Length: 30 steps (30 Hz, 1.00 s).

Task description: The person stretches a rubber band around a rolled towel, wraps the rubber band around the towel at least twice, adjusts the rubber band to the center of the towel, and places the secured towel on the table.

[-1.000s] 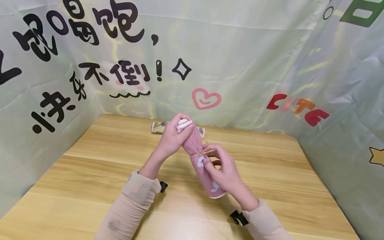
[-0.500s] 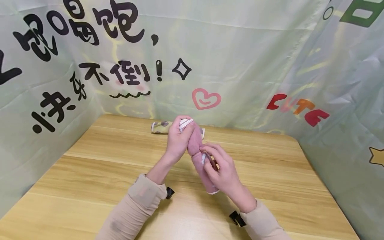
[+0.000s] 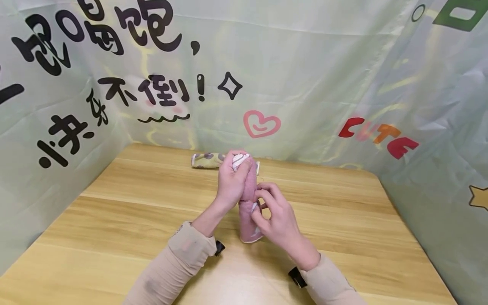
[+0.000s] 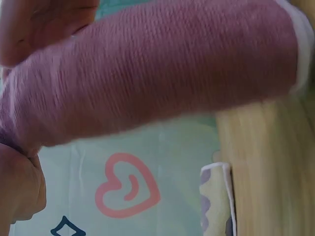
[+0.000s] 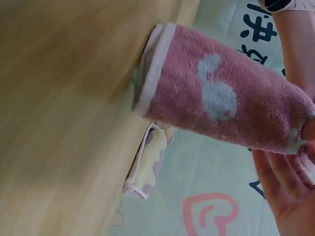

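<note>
A rolled pink towel (image 3: 248,224) with pale blue patches and white-edged ends stands nearly upright above the table in the head view, drawn in at its middle. My left hand (image 3: 230,182) grips its upper part, where a white striped end shows. At the narrowed middle, my right hand (image 3: 280,218) pinches the towel between thumb and fingers; whether a band lies there is too small to tell. The lower half of the pink roll (image 4: 162,69) fills much of the left wrist view. Its open white-rimmed end (image 5: 153,69) faces the table in the right wrist view.
Behind the left hand, a rolled yellow towel (image 3: 206,161) with grey-purple spots lies near the back edge of the wooden table (image 3: 133,212). Printed cloth (image 3: 312,84) hangs around the table's back and sides. Black straps (image 3: 297,277) sit at both cuffs.
The pink towel has turned from a slant to nearly upright, its lower end swinging left. My left hand has shifted right and slightly down; the right hand stays at the narrowed middle.
</note>
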Available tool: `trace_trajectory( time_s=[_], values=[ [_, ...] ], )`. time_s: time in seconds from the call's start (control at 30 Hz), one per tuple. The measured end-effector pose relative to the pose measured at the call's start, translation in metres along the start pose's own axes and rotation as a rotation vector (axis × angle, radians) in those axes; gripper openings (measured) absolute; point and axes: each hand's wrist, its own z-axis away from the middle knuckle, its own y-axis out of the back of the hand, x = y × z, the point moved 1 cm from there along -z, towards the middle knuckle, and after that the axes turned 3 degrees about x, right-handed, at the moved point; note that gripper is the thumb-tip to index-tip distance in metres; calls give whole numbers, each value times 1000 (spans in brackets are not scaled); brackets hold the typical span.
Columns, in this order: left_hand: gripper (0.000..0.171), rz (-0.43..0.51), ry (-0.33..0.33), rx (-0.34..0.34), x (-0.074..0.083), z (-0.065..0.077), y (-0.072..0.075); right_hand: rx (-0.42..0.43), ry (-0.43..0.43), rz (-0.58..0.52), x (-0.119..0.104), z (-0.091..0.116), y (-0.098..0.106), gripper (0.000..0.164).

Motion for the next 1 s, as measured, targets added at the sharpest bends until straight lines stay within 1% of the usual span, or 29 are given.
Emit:
trace_trajectory(
  time_s=[0.13, 0.23, 0.3, 0.37, 0.43, 0.5, 0.57, 0.7, 0.77, 0.83, 0.9, 1.0],
  values=[
    [15, -17, 5, 48, 1, -3, 4, -59, 3, 76, -1, -1, -1, 18],
    [15, -21, 26, 62, 0, -6, 8, -64, 17, 103, -1, -1, 0, 19],
    [14, -28, 38, 77, 0, -9, 11, -59, 45, 94, -1, -1, 0, 21],
    [13, -15, 49, 98, 2, -13, 15, -58, 62, 58, -1, -1, 0, 23],
    [13, 1, 57, 116, 3, -15, 17, -66, 54, 10, 0, -2, 1, 24],
    [13, 11, 63, 113, 4, -16, 17, -61, 26, -14, 1, -1, 4, 23],
    [15, 10, 65, 101, 4, -16, 16, -56, -8, -11, 3, -1, 6, 28],
    [18, -18, 61, 72, 2, -17, 17, -48, -50, 84, 5, -1, 7, 55],
    [19, -36, 62, 39, 2, -20, 20, -55, -79, 124, 5, -1, 8, 64],
    [21, -71, 63, -14, 3, -24, 24, -73, -126, 139, 6, -2, 10, 69],
    [24, -128, 54, -73, 3, -28, 31, -105, -180, 139, 7, -2, 14, 72],
    [27, -184, 53, -143, 5, -36, 44, -176, -264, 116, 12, -4, 21, 70]
  ],
)
